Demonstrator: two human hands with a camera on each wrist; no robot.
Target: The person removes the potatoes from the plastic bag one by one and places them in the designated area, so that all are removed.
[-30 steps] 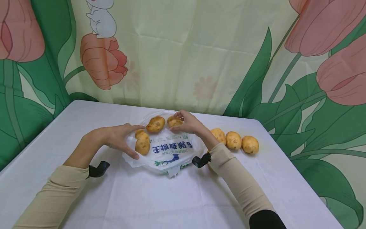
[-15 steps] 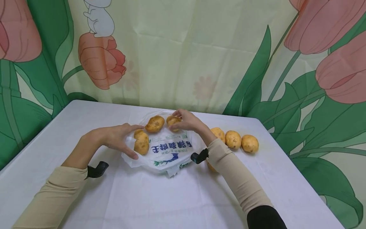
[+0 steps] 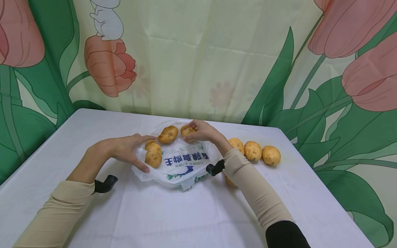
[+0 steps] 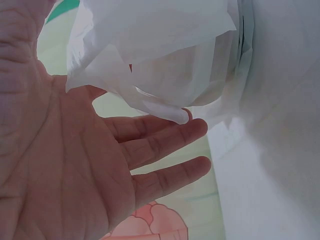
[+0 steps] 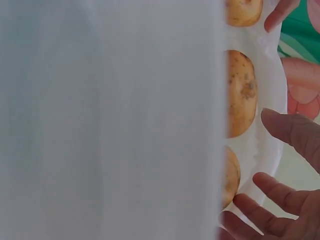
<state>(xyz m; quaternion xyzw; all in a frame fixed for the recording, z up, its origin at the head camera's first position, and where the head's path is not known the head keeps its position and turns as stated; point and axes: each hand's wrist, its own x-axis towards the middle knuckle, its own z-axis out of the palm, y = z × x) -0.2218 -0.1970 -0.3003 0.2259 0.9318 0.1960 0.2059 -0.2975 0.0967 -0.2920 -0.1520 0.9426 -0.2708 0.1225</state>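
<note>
three potatoes (image 3: 168, 134) lie on the bag (image 3: 183, 164), three more (image 3: 253, 151) in a row to its right.

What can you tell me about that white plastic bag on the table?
The bag is thin, crinkled white plastic with blue printed characters and a green mark, lying flattened at mid-table. Three potatoes rest on its far part. The left hand touches its left edge with straight fingers; the right hand holds the potato at its far right edge.
</note>
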